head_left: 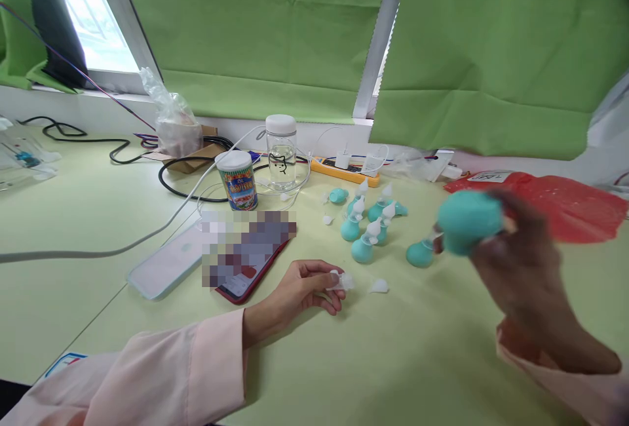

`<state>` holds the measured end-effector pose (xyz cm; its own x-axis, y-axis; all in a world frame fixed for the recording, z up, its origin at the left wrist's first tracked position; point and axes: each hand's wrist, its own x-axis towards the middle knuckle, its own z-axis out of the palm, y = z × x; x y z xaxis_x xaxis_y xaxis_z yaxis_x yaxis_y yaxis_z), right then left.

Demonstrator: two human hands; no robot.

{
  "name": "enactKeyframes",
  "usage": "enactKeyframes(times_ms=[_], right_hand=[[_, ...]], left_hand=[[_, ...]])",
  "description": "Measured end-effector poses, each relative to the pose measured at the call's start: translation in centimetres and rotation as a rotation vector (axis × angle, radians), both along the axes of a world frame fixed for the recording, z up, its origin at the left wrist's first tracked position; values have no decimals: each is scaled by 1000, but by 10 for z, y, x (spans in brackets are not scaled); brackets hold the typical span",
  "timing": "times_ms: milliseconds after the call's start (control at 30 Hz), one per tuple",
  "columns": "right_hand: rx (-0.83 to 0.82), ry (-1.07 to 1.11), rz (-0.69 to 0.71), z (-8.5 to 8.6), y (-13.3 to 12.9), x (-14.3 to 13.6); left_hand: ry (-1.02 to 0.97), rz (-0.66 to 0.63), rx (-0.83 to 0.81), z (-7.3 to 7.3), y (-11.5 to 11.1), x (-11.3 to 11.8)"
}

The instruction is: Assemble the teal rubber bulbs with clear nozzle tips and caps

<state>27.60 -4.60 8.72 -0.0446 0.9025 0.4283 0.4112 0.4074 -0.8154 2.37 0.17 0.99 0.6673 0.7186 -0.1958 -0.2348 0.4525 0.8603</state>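
Observation:
My left hand (309,288) rests just above the table, closed, with a small translucent white plastic tip (346,281) pinched between thumb and fingers. A similar loose white tip (379,286) lies on the table to its right. My right hand (523,255), smeared by motion, is raised on the right and grips a teal rubber bulb (469,221). Below and left of it, a teal bulb syringe (420,253) lies on its side, its nozzle end partly hidden by the right hand. Several teal bulb syringes with pointed clear tips, one being the nearest syringe (362,249), stand grouped mid-table.
A phone (246,275) with a lit screen and a pale phone case (167,259) lie left. Behind them stand a printed can (237,183) and a clear bottle (282,157). A yellow power strip (319,167), cables, and a red plastic bag (550,206) lie toward the back.

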Motion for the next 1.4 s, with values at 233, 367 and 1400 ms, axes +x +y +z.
enactKeyframes(times_ms=[233,367,1400], right_hand=[[-293,349,228,-47,1,-54],[-368,380,234,-59,3,-53],[-280,-534,334,-62,2,-40]], left_hand=[[-37,2,7,0,1,-4],[-27,-43,36,1,1,-3],[69,27,60,-2,-6,1]])
